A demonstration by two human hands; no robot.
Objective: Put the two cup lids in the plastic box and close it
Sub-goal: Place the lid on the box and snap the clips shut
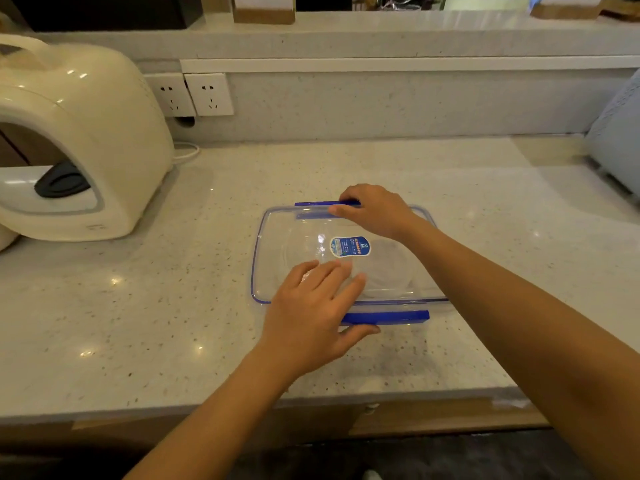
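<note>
A clear plastic box (263, 258) with a blue-trimmed transparent cover lies on the counter at centre. Its cover carries a blue sticker (349, 246). Round clear cup lids (388, 271) show faintly through the cover. A blue latch (388, 317) runs along the near side and another blue latch (318, 204) along the far side. My left hand (311, 306) rests flat on the near part of the cover, thumb under the near latch. My right hand (374, 209) grips the far latch with curled fingers.
A cream kettle appliance (69, 140) stands at the left on the speckled stone counter (156, 306). Two wall sockets (194, 95) sit behind it. A pale blue object (620, 147) is at the right edge. The counter's front edge runs just below my forearms.
</note>
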